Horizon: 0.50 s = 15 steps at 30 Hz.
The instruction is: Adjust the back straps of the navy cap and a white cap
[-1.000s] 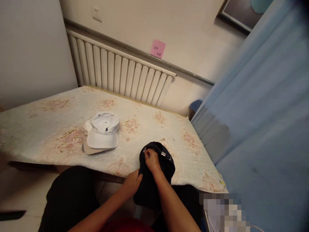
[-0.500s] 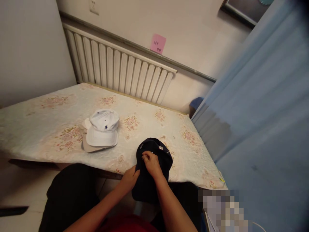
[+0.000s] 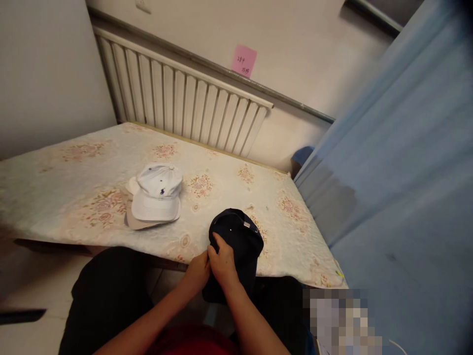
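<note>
Gripping the dark cap (image 3: 238,236) at the table's (image 3: 55,197) near edge, we close our left hand (image 3: 198,271) and right hand (image 3: 221,259) on it; a white cap (image 3: 157,197) lies left.

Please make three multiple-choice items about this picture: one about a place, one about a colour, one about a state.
1. Where does the white cap lie?
A. on the table
B. on the floor
C. on the radiator

2. What colour is the paper note on the wall?
A. green
B. pink
C. yellow

3. How is the dark cap held?
A. by no hand
B. by one hand only
C. by both hands

Answers:
1 A, it rests on the flowered cloth, on top of a beige cap.
2 B, the square above the radiator is pink.
3 C, the left hand and the right hand both grip it at the table's near edge.
</note>
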Each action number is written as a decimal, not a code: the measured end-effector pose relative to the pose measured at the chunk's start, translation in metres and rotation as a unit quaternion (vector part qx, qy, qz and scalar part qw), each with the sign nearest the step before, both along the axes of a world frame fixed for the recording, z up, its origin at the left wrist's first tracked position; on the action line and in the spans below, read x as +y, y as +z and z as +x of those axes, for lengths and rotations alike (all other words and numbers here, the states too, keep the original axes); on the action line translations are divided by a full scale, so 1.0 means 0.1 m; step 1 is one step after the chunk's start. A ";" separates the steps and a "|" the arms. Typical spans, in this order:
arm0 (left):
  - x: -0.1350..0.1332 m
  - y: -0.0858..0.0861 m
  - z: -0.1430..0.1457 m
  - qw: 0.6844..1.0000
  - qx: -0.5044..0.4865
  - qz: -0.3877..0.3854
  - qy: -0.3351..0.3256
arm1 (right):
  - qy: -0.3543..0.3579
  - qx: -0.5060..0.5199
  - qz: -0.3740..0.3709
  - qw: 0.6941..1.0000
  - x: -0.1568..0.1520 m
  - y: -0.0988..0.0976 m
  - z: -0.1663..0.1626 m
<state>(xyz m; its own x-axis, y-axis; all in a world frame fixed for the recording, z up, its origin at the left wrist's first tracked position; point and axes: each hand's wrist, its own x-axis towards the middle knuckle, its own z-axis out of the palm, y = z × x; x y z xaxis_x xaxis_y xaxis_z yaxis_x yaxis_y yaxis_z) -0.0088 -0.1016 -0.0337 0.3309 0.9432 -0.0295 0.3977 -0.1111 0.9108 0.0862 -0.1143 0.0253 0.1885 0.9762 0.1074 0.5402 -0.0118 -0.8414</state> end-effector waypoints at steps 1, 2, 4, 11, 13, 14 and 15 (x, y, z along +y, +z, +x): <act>0.00 -0.02 0.01 1.000 0.005 -0.004 0.006 | -0.004 -0.009 -0.003 1.000 -0.02 -0.01 -0.02; -0.01 -0.04 0.03 1.000 0.009 -0.006 0.010 | -0.010 -0.016 -0.005 1.000 -0.03 -0.02 -0.04; -0.02 -0.08 0.05 1.000 0.013 -0.011 0.015 | -0.024 -0.022 -0.009 0.999 -0.03 -0.04 -0.06; -0.10 0.01 0.01 0.999 -0.029 -0.025 -0.008 | -0.055 0.029 0.017 0.998 0.08 -0.02 -0.06; -0.13 0.11 0.00 0.999 -0.033 -0.025 -0.002 | -0.059 0.012 0.032 0.998 0.08 0.04 -0.06; -0.15 0.16 0.00 1.000 -0.022 -0.019 0.002 | -0.063 0.002 0.038 0.997 0.07 0.08 -0.06; -0.18 0.20 0.00 1.000 -0.003 -0.010 0.006 | -0.071 -0.007 0.044 0.996 0.07 0.13 -0.05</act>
<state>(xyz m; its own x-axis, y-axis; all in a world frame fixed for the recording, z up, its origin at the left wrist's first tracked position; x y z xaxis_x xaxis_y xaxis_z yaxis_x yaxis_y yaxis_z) -0.0084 -0.1193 -0.0137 0.3191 0.9466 -0.0457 0.3940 -0.0886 0.9148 0.0812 -0.1078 0.0385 0.3220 0.9266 0.1944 0.5495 -0.0157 -0.8354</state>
